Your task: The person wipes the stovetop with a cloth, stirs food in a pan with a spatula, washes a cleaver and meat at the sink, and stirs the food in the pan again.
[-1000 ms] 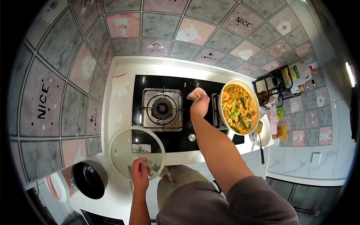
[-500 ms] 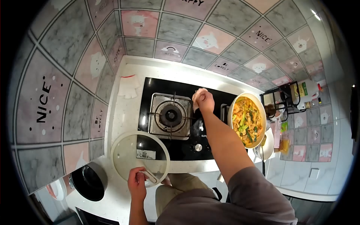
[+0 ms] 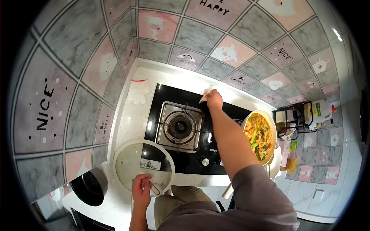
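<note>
The right hand [image 3: 215,101] pinches a rag [image 3: 203,99], maybe wiping the stove's [image 3: 169,95] back edge. The left hand [image 3: 141,191] grips the glass lid [image 3: 127,163]; it needs holding steady.

Grey-marbled and pink wall tiles [image 3: 257,27], upper half of the frame, above a black hob [image 3: 179,164] and a white, finely speckled desk [image 3: 125,111].
The pink ones carry white cartoon animals and black lettering. Lower left, a black pot [image 3: 88,190] and a clear lid [image 3: 173,165] with a pale cream rim; at right, a cream pan [image 3: 274,129] of orange-and-green food [image 3: 257,138]. The cloth [image 3: 204,98] near centre looks pinkish white, though blurred.
</note>
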The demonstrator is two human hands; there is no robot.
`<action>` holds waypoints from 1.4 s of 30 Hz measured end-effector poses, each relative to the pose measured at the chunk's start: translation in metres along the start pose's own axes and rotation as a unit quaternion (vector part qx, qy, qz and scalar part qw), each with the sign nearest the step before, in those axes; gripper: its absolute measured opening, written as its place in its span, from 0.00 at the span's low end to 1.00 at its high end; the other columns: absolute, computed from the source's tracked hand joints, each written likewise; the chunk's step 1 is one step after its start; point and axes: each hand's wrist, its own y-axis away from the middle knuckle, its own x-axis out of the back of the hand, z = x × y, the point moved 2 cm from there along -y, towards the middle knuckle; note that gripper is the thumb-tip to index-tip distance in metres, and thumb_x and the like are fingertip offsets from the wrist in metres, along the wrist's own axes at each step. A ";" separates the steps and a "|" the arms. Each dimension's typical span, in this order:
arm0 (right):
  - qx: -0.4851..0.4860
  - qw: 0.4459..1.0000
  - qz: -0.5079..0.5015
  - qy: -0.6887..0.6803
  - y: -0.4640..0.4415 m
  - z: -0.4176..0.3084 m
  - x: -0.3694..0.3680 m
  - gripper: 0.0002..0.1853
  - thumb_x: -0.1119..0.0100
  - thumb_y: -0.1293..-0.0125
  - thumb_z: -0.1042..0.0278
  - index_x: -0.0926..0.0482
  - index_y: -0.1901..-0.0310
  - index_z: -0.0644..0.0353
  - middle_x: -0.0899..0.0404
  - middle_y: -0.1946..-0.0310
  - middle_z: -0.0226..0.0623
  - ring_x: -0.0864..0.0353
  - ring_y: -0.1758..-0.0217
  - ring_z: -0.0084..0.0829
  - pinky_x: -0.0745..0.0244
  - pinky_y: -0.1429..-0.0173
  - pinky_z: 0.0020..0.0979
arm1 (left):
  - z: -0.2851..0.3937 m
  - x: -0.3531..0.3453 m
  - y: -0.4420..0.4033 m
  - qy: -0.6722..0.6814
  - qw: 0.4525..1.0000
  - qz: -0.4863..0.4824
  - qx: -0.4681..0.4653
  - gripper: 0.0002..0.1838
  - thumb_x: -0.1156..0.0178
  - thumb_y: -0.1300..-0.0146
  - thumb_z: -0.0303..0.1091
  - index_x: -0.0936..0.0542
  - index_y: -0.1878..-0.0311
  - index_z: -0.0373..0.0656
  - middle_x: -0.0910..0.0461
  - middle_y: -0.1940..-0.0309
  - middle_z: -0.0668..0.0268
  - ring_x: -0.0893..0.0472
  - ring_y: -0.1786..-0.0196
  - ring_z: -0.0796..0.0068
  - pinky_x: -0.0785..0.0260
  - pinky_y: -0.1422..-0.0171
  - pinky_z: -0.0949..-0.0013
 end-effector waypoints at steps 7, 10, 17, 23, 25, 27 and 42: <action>-0.083 0.946 0.031 -0.311 0.002 -0.057 0.051 0.07 0.41 0.35 0.72 0.23 0.58 0.64 0.16 0.65 0.37 0.18 0.64 0.31 0.24 0.59 0.31 | 0.012 0.009 0.016 0.018 0.999 0.027 -0.016 0.10 0.51 0.29 0.23 0.24 0.49 0.39 0.21 0.56 0.64 0.22 0.63 0.79 0.27 0.58 0.73; -0.044 0.797 -0.031 -0.602 0.021 -0.080 0.034 0.03 0.43 0.32 0.75 0.23 0.59 0.63 0.19 0.67 0.32 0.21 0.66 0.25 0.25 0.61 0.29 | 0.005 0.017 0.034 0.032 0.999 0.020 -0.036 0.12 0.51 0.30 0.21 0.25 0.46 0.39 0.21 0.52 0.63 0.21 0.59 0.77 0.26 0.54 0.72; 0.075 0.724 -0.235 -0.644 0.255 -0.239 0.127 0.12 0.45 0.28 0.73 0.25 0.46 0.64 0.19 0.55 0.32 0.20 0.52 0.23 0.25 0.46 0.26 | 0.017 0.047 0.111 0.078 0.995 0.037 -0.049 0.12 0.50 0.28 0.23 0.25 0.43 0.39 0.23 0.49 0.63 0.21 0.56 0.77 0.26 0.51 0.72; 0.179 0.721 -0.448 -0.498 0.514 -0.239 0.103 0.13 0.41 0.31 0.71 0.25 0.47 0.61 0.21 0.59 0.29 0.24 0.58 0.20 0.27 0.54 0.22 | -0.019 0.103 0.209 0.260 0.947 0.162 -0.094 0.21 0.49 0.25 0.32 0.37 0.32 0.43 0.27 0.40 0.61 0.22 0.46 0.70 0.23 0.46 0.62; 0.173 0.696 -0.518 -0.467 0.599 -0.226 0.074 0.14 0.40 0.35 0.73 0.25 0.49 0.61 0.20 0.59 0.31 0.23 0.59 0.22 0.26 0.54 0.25 | -0.050 0.133 0.246 0.270 0.941 0.185 -0.083 0.23 0.50 0.25 0.34 0.39 0.30 0.45 0.27 0.39 0.61 0.23 0.45 0.69 0.23 0.45 0.61; 0.235 0.706 -0.543 -0.389 0.674 -0.219 0.056 0.15 0.40 0.39 0.76 0.24 0.49 0.62 0.20 0.59 0.33 0.21 0.60 0.24 0.24 0.54 0.28 | -0.089 0.161 0.283 0.338 0.905 0.259 -0.007 0.20 0.49 0.25 0.34 0.36 0.33 0.46 0.27 0.40 0.64 0.23 0.45 0.70 0.23 0.46 0.61; 0.495 0.661 -0.500 -0.262 0.915 -0.366 -0.004 0.21 0.32 0.40 0.65 0.24 0.48 0.61 0.16 0.65 0.40 0.16 0.64 0.35 0.22 0.56 0.31 | -0.180 0.422 0.444 -0.078 0.760 0.638 -0.094 0.01 0.41 0.32 0.24 0.24 0.61 0.39 0.21 0.67 0.70 0.24 0.64 0.82 0.29 0.58 0.76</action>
